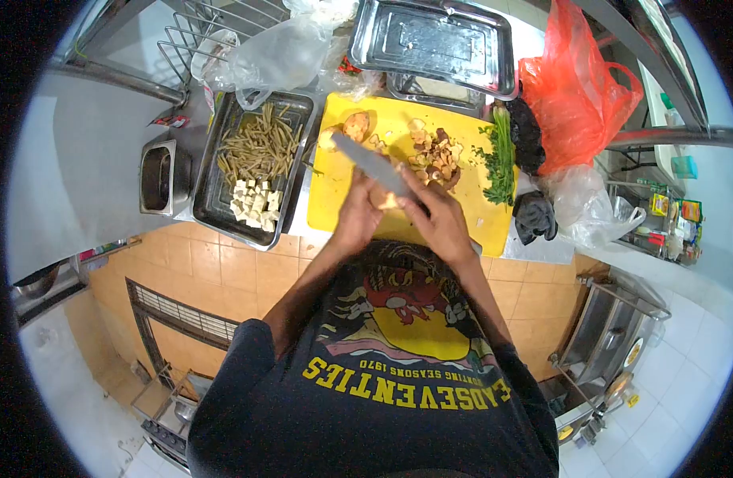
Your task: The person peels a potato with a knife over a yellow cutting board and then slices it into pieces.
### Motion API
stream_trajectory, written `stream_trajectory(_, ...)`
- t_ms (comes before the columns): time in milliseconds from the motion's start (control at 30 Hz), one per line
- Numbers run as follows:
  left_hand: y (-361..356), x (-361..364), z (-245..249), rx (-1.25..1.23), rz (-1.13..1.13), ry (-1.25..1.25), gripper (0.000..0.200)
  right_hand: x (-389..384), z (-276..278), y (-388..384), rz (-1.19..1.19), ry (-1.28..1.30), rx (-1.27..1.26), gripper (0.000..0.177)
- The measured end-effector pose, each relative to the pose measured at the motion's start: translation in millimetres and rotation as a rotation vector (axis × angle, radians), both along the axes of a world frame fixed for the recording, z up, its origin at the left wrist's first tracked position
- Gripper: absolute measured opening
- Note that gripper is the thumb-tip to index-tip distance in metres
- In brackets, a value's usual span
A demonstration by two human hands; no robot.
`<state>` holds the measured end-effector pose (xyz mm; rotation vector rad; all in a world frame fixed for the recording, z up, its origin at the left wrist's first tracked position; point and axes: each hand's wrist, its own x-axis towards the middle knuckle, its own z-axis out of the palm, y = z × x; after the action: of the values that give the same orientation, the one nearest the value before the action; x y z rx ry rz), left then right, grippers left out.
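My right hand (440, 217) is closed around a knife, its broad grey blade (370, 163) slanting up and left above the yellow cutting board (335, 203). Closed under the blade, my left hand (357, 209) grips a pale orange root piece (389, 201), mostly hidden by my fingers. Beyond the blade lies a brownish-orange root (356, 125) on the board. A heap of brown and yellow peelings (437, 155) sits just past my right hand. Along the board's right side rests a bunch of green herbs (500, 159).
Left of the board, a metal tray (209, 195) holds cut green beans (259, 147) and white cubes (256, 205). A small steel container (158, 177) stands beside it. Behind are another metal tray (434, 48) and a clear bag (279, 60); a red plastic bag (578, 95) is at right.
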<state>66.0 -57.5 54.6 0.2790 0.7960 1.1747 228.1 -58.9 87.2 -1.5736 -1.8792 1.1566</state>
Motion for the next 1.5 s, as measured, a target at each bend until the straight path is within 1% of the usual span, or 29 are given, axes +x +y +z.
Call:
stream_trajectory(33,-4.7,6.5,3.4,-0.035,-0.018,0.006,0.049,0.2,-5.9,3.9,0.0,0.137,0.158,0.049)
stream_trajectory(67,-6.6,8.6,5.4,-0.066,-0.037,0.016,0.047,0.5,-7.7,4.0,0.001,0.141,0.16,0.049)
stream_trajectory(133,-2.6,7.2,5.5,-0.024,-0.06,0.002,0.044,4.7,1.3,4.4,-0.063,0.306,-0.075,0.048)
stream_trajectory(233,9.8,-10.5,2.4,0.012,-0.178,-0.026,0.046,10.3,-4.0,9.2,-0.073,0.251,-0.076,0.051)
stream_trajectory(300,13.9,-17.0,-0.1,-0.007,-0.163,-0.044,0.048,16.5,-5.9,10.2,-0.077,0.15,-0.101,0.056)
stream_trajectory(333,14.3,-18.6,-0.7,-0.03,-0.154,-0.064,0.049,18.4,-4.5,9.8,-0.081,0.148,-0.103,0.056)
stream_trajectory(367,14.0,-20.8,-0.5,0.006,-0.161,-0.119,0.052,19.0,-1.4,10.4,-0.084,0.156,-0.102,0.057)
stream_trajectory(433,12.5,-23.7,-8.8,-0.022,-0.137,-0.143,0.053,19.9,1.4,10.2,-0.092,0.167,-0.105,0.058)
stream_trajectory(500,13.2,-26.5,-8.9,-0.046,-0.108,-0.169,0.055,21.7,2.3,10.9,-0.084,0.121,-0.128,0.06)
stream_trajectory(567,15.3,-28.8,-0.7,-0.104,-0.194,-0.184,0.055,20.4,3.5,9.5,-0.063,0.126,-0.135,0.061)
stream_trajectory(600,14.1,-26.7,-0.9,-0.105,-0.195,-0.184,0.055,19.3,3.8,8.3,-0.041,0.132,-0.142,0.062)
stream_trajectory(667,11.2,-20.0,-1.8,-0.072,-0.151,-0.107,0.057,15.9,2.0,5.9,-0.022,0.131,-0.185,0.062)
stream_trajectory(733,11.1,-17.3,-3.2,-0.057,-0.134,-0.108,0.056,11.8,0.0,2.9,-0.002,0.13,-0.227,0.063)
stream_trajectory(800,9.1,-17.9,-6.0,-0.043,-0.116,-0.109,0.055,7.3,-1.1,-0.6,0.055,0.141,-0.108,0.064)
stream_trajectory(833,7.7,-19.2,-8.3,-0.006,-0.126,-0.145,0.055,5.8,-0.5,-0.6,0.058,0.087,-0.152,0.061)
stream_trajectory(867,6.6,-19.3,-9.5,0.03,-0.137,-0.182,0.055,6.0,0.1,-0.9,0.057,0.087,-0.152,0.061)
stream_trajectory(900,6.3,-18.5,-7.6,0.03,-0.138,-0.183,0.055,6.4,0.6,-1.4,0.06,0.08,-0.126,0.065)
stream_trajectory(967,6.1,-17.6,-2.0,0.074,-0.187,-0.076,0.064,6.8,4.1,-0.8,0.064,0.073,-0.1,0.068)
stream_trajectory(1000,4.6,-17.6,-4.2,0.074,-0.187,-0.076,0.064,7.7,8.1,0.0,0.082,0.049,-0.139,0.068)
stream_trajectory(1067,1.4,-17.0,-11.7,0.179,-0.154,-0.305,0.08,9.4,15.3,1.2,0.094,0.025,-0.179,0.068)
stream_trajectory(1100,-0.2,-18.1,-12.4,0.178,-0.156,-0.305,0.08,9.6,18.6,1.4,0.102,0.014,-0.17,0.068)
stream_trajectory(1167,-2.2,-21.0,-12.9,0.341,-0.212,-0.006,0.086,9.2,20.6,1.3,0.111,0.003,-0.159,0.067)
stream_trajectory(1233,-0.7,-19.4,-10.6,0.322,-0.183,-0.034,0.089,7.4,21.3,-0.3,0.122,0.001,-0.069,0.066)
stream_trajectory(1267,0.0,-18.4,-9.7,0.303,-0.156,-0.062,0.092,6.6,19.9,-1.6,0.122,0.001,-0.069,0.066)
stream_trajectory(1333,0.9,-17.4,-11.2,0.301,-0.148,-0.061,0.09,4.7,14.7,-4.2,0.073,0.132,-0.06,0.062)
stream_trajectory(1367,-0.1,-16.7,-12.0,0.297,-0.139,-0.061,0.088,3.0,13.8,-5.6,0.074,0.132,-0.063,0.062)
stream_trajectory(1433,-0.3,-15.7,-11.3,0.284,-0.121,-0.067,0.086,-0.4,12.9,-6.0,0.03,0.136,0.025,0.058)
stream_trajectory(1500,-1.1,-14.2,-11.7,0.269,-0.104,-0.072,0.085,-1.2,18.4,-4.7,0.035,0.106,-0.004,0.057)
